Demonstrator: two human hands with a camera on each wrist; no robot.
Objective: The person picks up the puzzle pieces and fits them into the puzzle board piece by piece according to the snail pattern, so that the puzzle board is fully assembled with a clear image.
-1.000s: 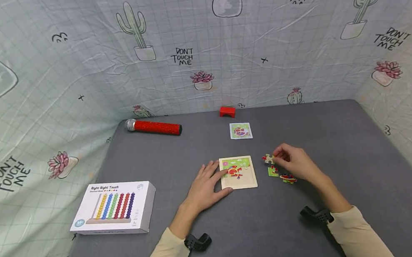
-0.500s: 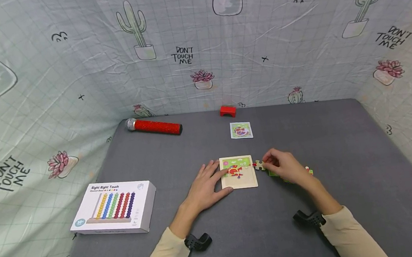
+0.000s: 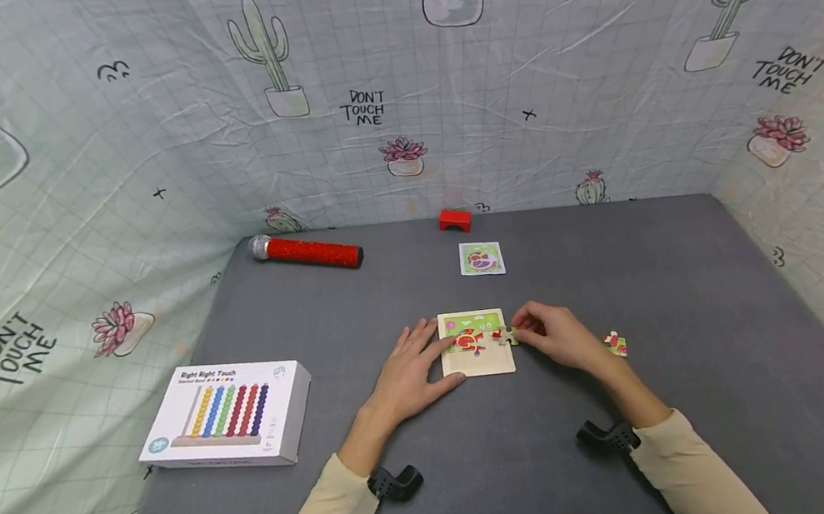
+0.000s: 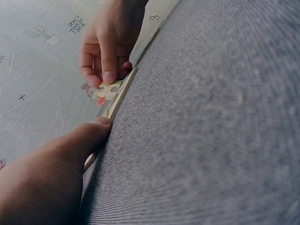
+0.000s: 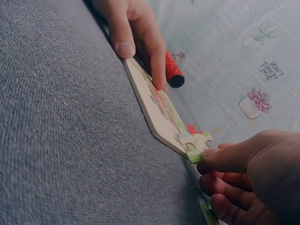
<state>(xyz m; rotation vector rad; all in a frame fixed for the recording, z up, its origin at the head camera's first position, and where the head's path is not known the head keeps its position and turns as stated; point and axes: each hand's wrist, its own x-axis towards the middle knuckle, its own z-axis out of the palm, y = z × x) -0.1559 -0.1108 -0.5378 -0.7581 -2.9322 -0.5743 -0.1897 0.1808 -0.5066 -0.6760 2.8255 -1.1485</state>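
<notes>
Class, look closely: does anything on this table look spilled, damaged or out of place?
Nothing stands out. The puzzle piece overhangs the right edge of the puzzle board, but the right hand is pinching it.

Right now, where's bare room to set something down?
Free: between mic and card; between box and left hand; right of the rightmost piece. Crowded: the board, where that hand rests and the right hand pinches another piece.

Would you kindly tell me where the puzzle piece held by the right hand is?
In the head view, the puzzle piece is right of centre, pinched by the right hand at the right edge of the wooden board.
</notes>
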